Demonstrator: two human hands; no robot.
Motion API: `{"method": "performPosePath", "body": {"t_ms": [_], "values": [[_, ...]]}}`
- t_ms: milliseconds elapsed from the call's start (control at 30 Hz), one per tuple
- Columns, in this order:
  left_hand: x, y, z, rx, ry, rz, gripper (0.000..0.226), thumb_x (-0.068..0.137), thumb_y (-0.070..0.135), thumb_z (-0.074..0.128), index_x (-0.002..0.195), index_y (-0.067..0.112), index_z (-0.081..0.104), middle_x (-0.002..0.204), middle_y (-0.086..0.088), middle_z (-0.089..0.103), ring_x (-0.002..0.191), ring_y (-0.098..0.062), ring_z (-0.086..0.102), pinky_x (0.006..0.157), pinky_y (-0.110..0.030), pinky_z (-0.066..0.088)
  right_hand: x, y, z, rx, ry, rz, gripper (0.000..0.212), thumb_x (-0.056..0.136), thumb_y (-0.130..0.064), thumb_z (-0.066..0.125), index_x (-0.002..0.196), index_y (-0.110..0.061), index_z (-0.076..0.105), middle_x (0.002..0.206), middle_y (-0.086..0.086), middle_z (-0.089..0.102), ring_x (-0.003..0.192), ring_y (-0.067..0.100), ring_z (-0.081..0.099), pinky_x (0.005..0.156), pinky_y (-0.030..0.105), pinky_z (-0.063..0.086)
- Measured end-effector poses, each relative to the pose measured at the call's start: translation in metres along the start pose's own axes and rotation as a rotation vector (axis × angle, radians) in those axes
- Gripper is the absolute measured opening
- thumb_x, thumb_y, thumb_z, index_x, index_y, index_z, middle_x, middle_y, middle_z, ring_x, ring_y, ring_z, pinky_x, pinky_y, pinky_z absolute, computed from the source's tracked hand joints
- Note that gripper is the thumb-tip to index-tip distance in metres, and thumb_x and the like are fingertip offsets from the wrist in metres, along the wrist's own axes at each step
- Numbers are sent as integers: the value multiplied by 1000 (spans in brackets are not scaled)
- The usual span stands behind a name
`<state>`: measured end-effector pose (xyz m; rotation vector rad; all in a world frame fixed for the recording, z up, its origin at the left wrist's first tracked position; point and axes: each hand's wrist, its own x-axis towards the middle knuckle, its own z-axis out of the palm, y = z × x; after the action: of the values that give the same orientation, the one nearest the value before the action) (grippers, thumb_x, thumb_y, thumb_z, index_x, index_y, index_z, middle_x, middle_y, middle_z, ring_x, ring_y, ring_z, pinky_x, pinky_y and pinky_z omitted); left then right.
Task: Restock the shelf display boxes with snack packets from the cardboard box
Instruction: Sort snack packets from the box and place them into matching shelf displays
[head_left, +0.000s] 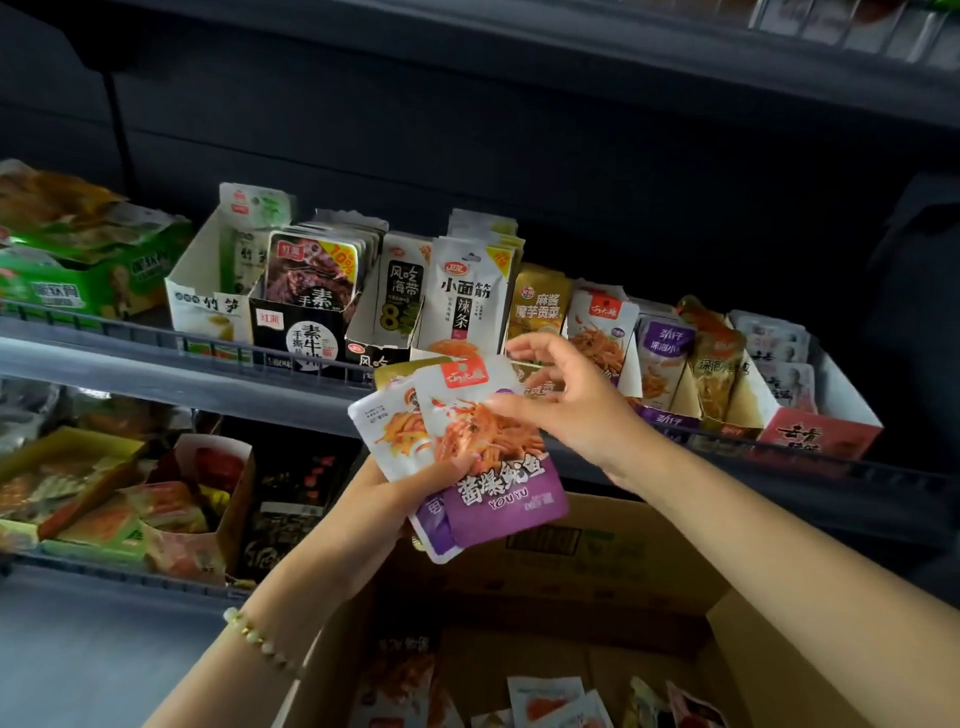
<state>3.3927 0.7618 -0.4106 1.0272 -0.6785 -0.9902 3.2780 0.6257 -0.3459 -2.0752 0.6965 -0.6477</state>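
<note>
I am holding a fanned stack of white-and-purple foil snack packets (470, 462) just below and left of the white card display box (629, 366) stocked with the same orange print. My left hand (387, 499) is gripping the stack from beneath, and my right hand (569, 410) is pinching the top packet. I should be peeling one off cleanly and sliding it in upright, label forward. The brown cardboard box (810, 675), well below the display box, is running out of frame, and my right hand is hiding how much room is left.
</note>
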Motion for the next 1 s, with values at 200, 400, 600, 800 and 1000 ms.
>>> {"method": "performPosePath", "body": {"t_ms": [200,400,600,800,1000], "values": [[1,-3,5,-12,-92,-58,39,68,10,68,106,13,62,90,-6,76,72,-17,73,57,-24,57,-4,11,-12,316,-140,124,55,79,-4,73,124,-29,51,106,5,72,96,17,70,74,30,59],[4,-3,13,21,-118,-60,40,63,5,76,100,12,63,86,-6,76,69,-17,73,57,-24,57,-8,26,-19,484,73,208,49,79,-7,72,122,-24,57,112,11,70,98,21,68,82,33,57],[12,2,18,33,-131,-25,80,17,41,98,88,17,71,89,-10,75,69,-20,73,52,-26,56,-16,31,-39,770,-190,415,53,67,-13,68,120,-15,61,108,13,70,87,19,67,68,24,57],[31,9,29,126,-40,-59,58,62,32,76,116,16,59,94,-4,76,77,-17,73,64,-28,58,-8,37,-78,529,-2,244,52,67,-11,71,117,-14,60,106,7,71,90,15,68,70,24,57],[49,8,30,73,36,-132,38,70,23,65,107,18,59,85,-1,77,67,-12,72,66,-32,53,39,44,-146,174,404,37,29,80,-10,74,99,-25,60,106,2,68,103,22,66,92,44,53]]}}
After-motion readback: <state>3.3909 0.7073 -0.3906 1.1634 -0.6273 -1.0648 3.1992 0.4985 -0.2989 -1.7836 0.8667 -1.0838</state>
